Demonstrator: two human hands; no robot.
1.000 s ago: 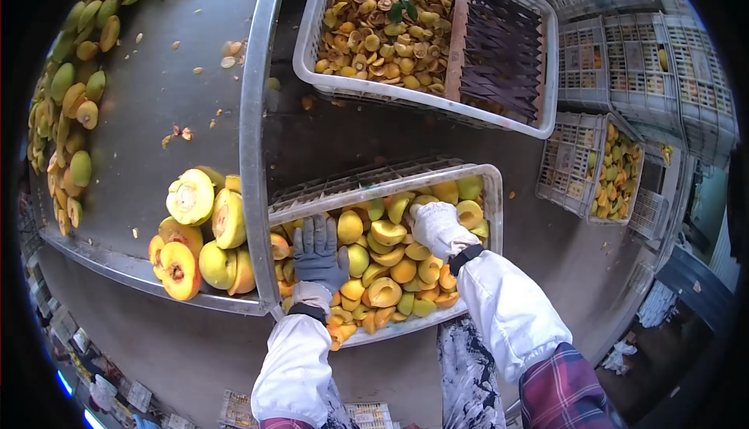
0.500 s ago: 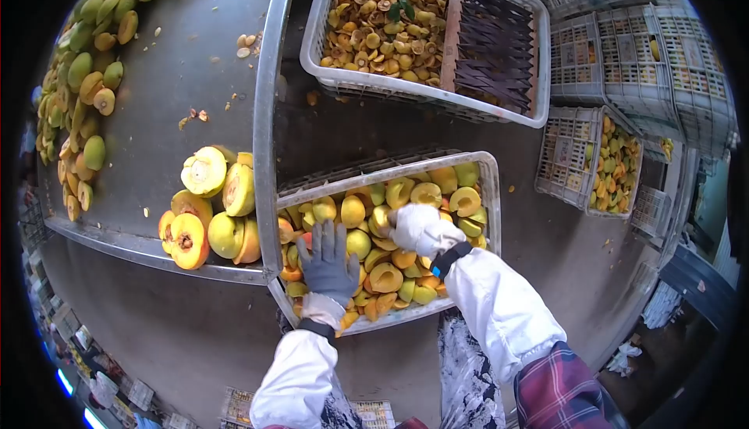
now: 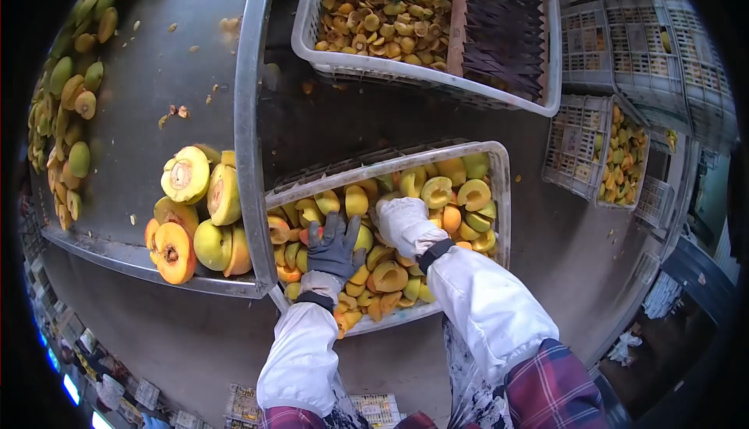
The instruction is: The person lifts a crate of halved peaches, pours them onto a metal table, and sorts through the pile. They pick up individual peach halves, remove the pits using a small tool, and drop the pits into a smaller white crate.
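A white plastic crate [image 3: 505, 195] full of halved yellow peaches [image 3: 390, 276] stands in front of me, beside the metal table. My left hand [image 3: 334, 248], in a grey glove, rests on the peaches at the crate's left side with its fingers apart. To its right, my right hand [image 3: 407, 226] in a white glove reaches down among the halves near the middle. Its fingers curl downward, and whatever they hold is hidden beneath the glove.
Several large cut peaches [image 3: 212, 243] sit at the near corner of the metal table [image 3: 183, 62]; more fruit lines its far left. Behind stands a crate [image 3: 425, 67] of peach scraps with a slatted dark insert [image 3: 503, 31]. At right are a tilted crate [image 3: 577, 144] of peaches and stacked crates [image 3: 644, 46].
My right hand has shifted slightly left and turned downward into the peaches. My left hand has moved a little right, its fingers less stretched. The view has shifted slightly.
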